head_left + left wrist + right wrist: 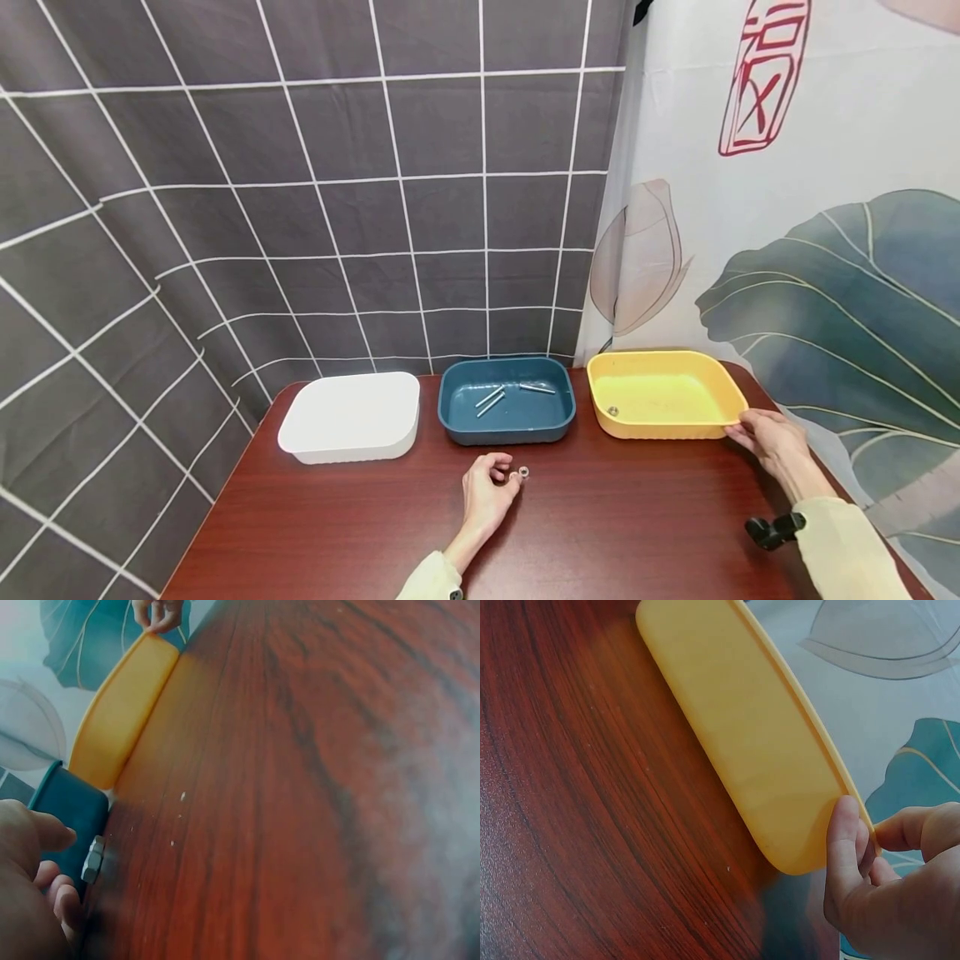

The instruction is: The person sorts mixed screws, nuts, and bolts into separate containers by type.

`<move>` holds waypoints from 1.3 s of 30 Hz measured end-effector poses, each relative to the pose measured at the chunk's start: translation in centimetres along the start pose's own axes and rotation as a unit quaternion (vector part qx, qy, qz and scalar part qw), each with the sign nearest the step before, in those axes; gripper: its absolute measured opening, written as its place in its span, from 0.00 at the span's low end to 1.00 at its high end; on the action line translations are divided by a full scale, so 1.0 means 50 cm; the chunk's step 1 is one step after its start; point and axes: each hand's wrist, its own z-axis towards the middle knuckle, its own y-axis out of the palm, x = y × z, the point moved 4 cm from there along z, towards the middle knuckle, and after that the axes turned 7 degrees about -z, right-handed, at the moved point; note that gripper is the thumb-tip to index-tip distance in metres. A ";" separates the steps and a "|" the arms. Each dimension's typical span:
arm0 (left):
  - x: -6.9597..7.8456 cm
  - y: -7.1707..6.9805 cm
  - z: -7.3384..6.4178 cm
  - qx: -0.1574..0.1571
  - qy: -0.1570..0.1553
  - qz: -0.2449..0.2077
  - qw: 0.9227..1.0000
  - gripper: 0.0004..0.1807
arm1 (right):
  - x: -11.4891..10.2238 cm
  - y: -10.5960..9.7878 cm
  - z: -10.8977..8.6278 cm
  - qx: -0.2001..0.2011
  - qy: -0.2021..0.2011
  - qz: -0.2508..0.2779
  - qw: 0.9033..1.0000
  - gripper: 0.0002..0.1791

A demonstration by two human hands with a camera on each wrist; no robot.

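Observation:
My left hand (487,493) is low over the table in front of the blue bin, its fingers loosely bent and the thumb apart from them. Right by its fingertips are two small metal nuts (523,472), which show side by side in the left wrist view (92,859). At the right, my right hand (768,440) pinches the front right corner of the yellow bin (735,727) by its rim, thumb on one side and fingers on the other. One metal nut (613,411) lies inside that bin, near its left end.
A blue bin (507,437) with several metal rods (491,402) stands at the middle back of the brown table (600,525). To its left is a white bin (352,452). A grey checked curtain (435,208) and a white printed curtain (675,125) hang behind.

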 end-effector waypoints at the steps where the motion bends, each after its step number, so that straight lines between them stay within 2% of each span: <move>1: 0.001 0.000 -0.001 -0.002 0.000 0.002 1.000 0.13 | 0.000 0.000 0.000 0.002 0.001 0.001 1.000 0.07; 19: -0.006 0.009 -0.007 -0.030 -0.003 0.052 0.998 0.15 | 0.002 -0.001 0.000 0.006 -0.006 -0.007 1.000 0.09; 39: 0.002 0.010 -0.007 -0.038 -0.004 0.079 0.996 0.12 | -0.001 -0.001 0.000 0.001 -0.002 -0.002 1.000 0.07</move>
